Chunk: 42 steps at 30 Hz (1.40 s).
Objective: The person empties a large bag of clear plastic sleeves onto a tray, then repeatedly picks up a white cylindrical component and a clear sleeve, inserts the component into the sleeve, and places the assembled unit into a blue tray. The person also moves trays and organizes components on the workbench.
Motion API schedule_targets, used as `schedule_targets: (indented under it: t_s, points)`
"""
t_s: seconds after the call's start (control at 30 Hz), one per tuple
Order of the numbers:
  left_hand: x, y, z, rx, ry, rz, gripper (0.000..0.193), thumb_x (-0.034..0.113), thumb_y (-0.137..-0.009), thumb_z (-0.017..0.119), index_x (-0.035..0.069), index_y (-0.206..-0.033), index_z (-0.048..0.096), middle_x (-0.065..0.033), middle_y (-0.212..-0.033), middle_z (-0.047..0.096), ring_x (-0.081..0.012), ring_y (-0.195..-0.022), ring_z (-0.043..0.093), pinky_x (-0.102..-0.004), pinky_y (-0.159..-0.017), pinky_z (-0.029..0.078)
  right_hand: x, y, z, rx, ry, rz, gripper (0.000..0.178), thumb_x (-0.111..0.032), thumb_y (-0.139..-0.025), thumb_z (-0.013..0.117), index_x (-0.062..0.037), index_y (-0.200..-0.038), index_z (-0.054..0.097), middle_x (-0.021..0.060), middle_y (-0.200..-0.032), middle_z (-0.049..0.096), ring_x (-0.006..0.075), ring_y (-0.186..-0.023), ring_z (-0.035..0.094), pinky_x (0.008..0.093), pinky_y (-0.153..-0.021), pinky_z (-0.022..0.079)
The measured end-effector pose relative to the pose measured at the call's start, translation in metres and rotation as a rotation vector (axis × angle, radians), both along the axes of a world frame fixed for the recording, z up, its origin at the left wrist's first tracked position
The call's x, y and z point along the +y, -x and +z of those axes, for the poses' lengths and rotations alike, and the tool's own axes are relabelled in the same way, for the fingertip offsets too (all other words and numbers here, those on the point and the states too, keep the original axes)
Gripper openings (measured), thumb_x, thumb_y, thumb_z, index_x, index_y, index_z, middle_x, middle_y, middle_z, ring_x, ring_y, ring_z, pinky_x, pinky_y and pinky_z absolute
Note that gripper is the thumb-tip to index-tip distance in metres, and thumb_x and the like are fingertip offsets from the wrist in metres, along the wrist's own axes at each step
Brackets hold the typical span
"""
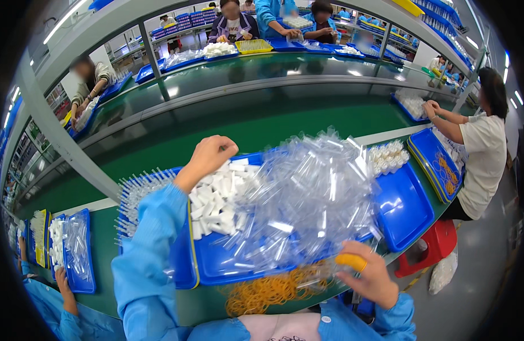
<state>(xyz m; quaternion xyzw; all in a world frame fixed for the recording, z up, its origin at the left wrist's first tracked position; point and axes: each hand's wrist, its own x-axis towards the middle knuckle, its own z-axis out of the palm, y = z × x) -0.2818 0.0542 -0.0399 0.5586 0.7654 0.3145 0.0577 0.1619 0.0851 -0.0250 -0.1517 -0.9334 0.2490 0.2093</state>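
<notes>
My left hand (208, 159) is above the far side of a pile of small white pieces (216, 199), fingers curled together in a pinch; what is in them is hidden. My right hand (371, 277) is at the near right edge of the blue tray (216, 267), with a yellow finger cot (351, 261) on one finger. Its fingers close on a clear plastic tube (321, 271), partly blurred. Between my hands, a big heap of clear plastic tubes (318, 193) fills the tray beside the white pieces. Orange rubber bands (262, 292) lie along the tray's near edge.
Left of the tray, another blue tray (185, 273) stands beside rows of clear tubes (142, 199). To the right are white bundled parts (388, 158), a blue tray (404, 210) and a red stool (429, 247). A green conveyor belt (262, 125) runs beyond; co-workers sit around.
</notes>
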Motion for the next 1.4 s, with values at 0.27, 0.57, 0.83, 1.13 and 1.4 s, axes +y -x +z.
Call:
schedule_targets:
  t_s: [0.27, 0.57, 0.83, 1.13, 1.4]
  points:
    - [0.113, 0.018, -0.054, 0.109, 0.668, 0.258, 0.065, 0.058, -0.071, 0.069, 0.002, -0.104, 0.068, -0.0174, -0.109, 0.066, -0.0326, -0.105, 0.062, -0.0408, -0.086, 0.049, 0.021, -0.015, -0.021, 0.074, 0.09, -0.074, 0.029, -0.005, -0.064, 0.078, -0.0056, -0.091, 0.066, 0.0087, -0.102, 0.061, 0.032, -0.107, 0.06, 0.0389, -0.089, 0.05]
    - [0.134, 0.016, -0.088, -0.117, 0.225, 0.241, 0.064, 0.016, -0.066, 0.08, 0.004, -0.122, 0.051, -0.0142, -0.107, 0.063, -0.0289, -0.1, 0.062, -0.0365, -0.088, 0.049, 0.033, -0.021, -0.043, 0.146, 0.026, 0.016, 0.024, -0.007, -0.067, 0.078, -0.0098, -0.089, 0.069, 0.0063, -0.101, 0.062, 0.0309, -0.103, 0.062, 0.037, -0.084, 0.051]
    - [0.179, -0.015, -0.071, -0.968, -0.08, -0.049, 0.056, -0.003, -0.08, 0.062, 0.005, -0.134, 0.046, -0.0126, -0.115, 0.062, -0.0188, -0.102, 0.058, -0.0318, -0.09, 0.046, 0.035, -0.006, -0.05, 0.057, -0.276, 0.263, 0.048, -0.016, -0.079, 0.057, -0.0128, -0.128, 0.056, 0.0109, -0.134, 0.05, 0.0302, -0.124, 0.047, 0.0457, -0.104, 0.036]
    - [0.185, -0.041, -0.056, -0.903, 0.343, -0.21, 0.059, 0.049, -0.097, 0.039, 0.011, -0.141, 0.04, -0.0123, -0.14, 0.045, -0.0268, -0.131, 0.04, -0.0416, -0.108, 0.027, 0.089, -0.019, 0.022, 0.1, -0.108, 0.263, 0.046, -0.012, -0.076, 0.066, -0.0124, -0.121, 0.056, 0.0104, -0.127, 0.048, 0.033, -0.124, 0.043, 0.0459, -0.101, 0.034]
    - [0.204, -0.055, -0.049, -0.893, 0.384, -0.363, 0.07, 0.057, -0.098, 0.024, 0.005, -0.142, 0.037, -0.0158, -0.146, 0.038, -0.0305, -0.138, 0.031, -0.0431, -0.112, 0.022, 0.335, 0.122, 0.039, -0.083, 0.494, -0.037, 0.054, -0.047, -0.097, 0.041, -0.007, -0.132, 0.051, 0.0061, -0.129, 0.054, 0.0198, -0.124, 0.041, 0.0344, -0.106, 0.026]
